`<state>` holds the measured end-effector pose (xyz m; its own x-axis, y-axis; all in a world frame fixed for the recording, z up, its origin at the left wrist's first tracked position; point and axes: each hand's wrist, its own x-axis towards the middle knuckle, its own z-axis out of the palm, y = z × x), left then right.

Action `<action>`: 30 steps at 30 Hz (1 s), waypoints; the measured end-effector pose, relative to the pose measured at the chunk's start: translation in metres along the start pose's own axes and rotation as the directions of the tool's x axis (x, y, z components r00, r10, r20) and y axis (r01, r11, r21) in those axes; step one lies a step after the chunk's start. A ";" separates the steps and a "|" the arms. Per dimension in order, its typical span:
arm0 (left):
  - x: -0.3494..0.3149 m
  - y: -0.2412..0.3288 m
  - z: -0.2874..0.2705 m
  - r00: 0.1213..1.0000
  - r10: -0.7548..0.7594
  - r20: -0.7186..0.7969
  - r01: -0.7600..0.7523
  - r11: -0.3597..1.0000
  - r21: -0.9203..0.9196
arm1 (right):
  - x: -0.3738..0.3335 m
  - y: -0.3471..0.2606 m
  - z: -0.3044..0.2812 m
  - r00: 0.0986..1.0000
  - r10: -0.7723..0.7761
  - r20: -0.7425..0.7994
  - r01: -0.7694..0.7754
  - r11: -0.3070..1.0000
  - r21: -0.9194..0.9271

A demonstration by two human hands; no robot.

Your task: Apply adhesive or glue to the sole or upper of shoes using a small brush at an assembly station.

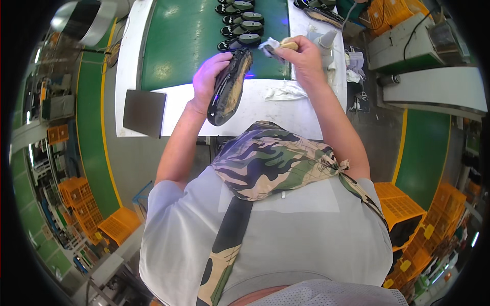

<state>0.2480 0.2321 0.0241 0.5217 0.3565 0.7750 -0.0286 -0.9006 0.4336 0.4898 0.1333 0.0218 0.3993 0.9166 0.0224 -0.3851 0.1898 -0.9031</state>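
My left hand is closed round a glossy black shoe, tilted so its tan underside faces right. It hangs above the near edge of the white table. To its right, my right hand pinches a small tan piece together with a crumpled white cloth. What the tan piece is I cannot make out. The cloth is apart from the shoe. Beyond my hands, several black open shoes stand in a column on the green belt.
A dark flat board lies at the table's left corner. On the right are a white cloth, a pale bottle and more dark shoes. Orange crates stand behind me at right, others at left.
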 end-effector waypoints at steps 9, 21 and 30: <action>-0.005 0.047 -0.041 0.995 0.096 0.039 -0.102 0.969 0.227 | 0.007 0.004 0.056 0.971 0.009 0.240 0.003 0.999 -0.052; -0.043 0.077 -0.046 0.984 -0.163 -0.076 0.179 0.883 0.433 | -0.029 -0.003 0.087 0.852 0.221 0.474 -0.260 0.966 0.017; -0.075 0.111 -0.049 0.833 -0.537 -0.132 0.522 0.687 0.506 | -0.040 -0.007 0.106 0.778 0.137 0.614 -0.013 0.979 -0.203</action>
<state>0.1636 0.1174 0.0366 0.3378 0.8133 0.4737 0.6840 -0.5579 0.4700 0.3886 0.1326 0.0729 -0.2527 0.9547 0.1568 -0.2137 0.1030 -0.9715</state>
